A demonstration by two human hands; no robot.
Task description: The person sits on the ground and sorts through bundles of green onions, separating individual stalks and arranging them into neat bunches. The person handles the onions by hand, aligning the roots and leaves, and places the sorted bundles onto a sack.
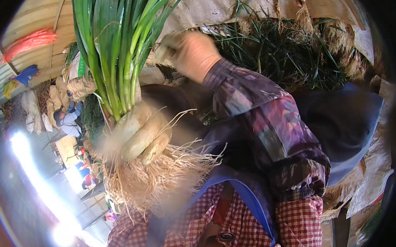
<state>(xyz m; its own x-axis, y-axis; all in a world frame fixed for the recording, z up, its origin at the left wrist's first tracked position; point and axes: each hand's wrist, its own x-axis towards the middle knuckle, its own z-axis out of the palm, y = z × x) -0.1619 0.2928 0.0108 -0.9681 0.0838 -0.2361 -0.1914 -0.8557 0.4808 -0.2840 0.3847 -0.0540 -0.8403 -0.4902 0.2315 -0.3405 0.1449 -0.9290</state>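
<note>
My left hand (142, 134), its fingers covered in pale, soiled material, is closed around the base of a bunch of green leafy stalks (118, 49), likely leeks or green onions. The long leaves point up and the pale, stringy roots (158, 178) hang below the fingers. To the right of the leaves is my right hand (188, 54), blurred, with its wrist bent. Its fingertips look greyish and covered; whether they hold anything is not clear. A patterned dark sleeve covers the right forearm.
A heap of green stalks with roots (275, 50) lies behind, partly beneath pale sheeting (211, 6). A dark apron with blue edging (348, 131) spans my lap. At the far left, a person in light blue (71, 123) is near sacks (32, 109) and more greens.
</note>
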